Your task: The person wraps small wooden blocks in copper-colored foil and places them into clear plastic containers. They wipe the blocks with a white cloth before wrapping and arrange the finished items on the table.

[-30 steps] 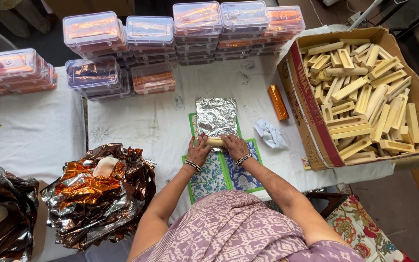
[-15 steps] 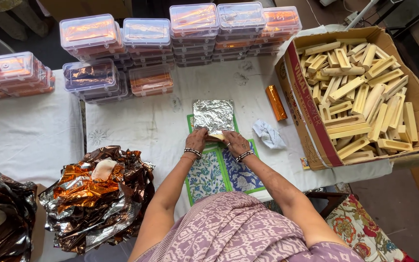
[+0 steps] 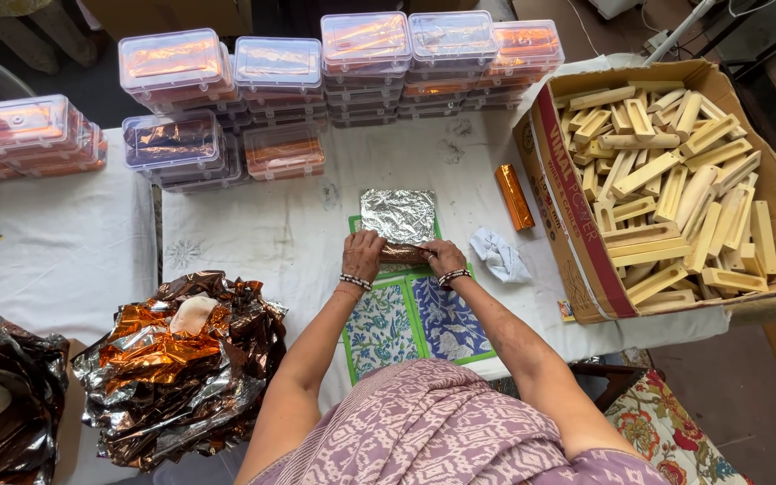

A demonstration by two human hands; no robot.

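Both hands rolling one bar into foil at the worktop's near edge.

Left hand (image 3: 364, 254) and right hand (image 3: 443, 258) are each clamped on an end of the half-wrapped bar (image 3: 403, 254), which lies on the foil sheet (image 3: 397, 216) over two patterned mats (image 3: 415, 323). The foil looks thin, crinkly and easily torn, the bar light and stiff: best held by the ends. One wrapped orange bar (image 3: 514, 197) lies alongside.

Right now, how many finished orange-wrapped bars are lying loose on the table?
1 orange wrapped bar, lying on the white cloth between the foil sheet and the cardboard box. Others may sit inside the stacked clear boxes.
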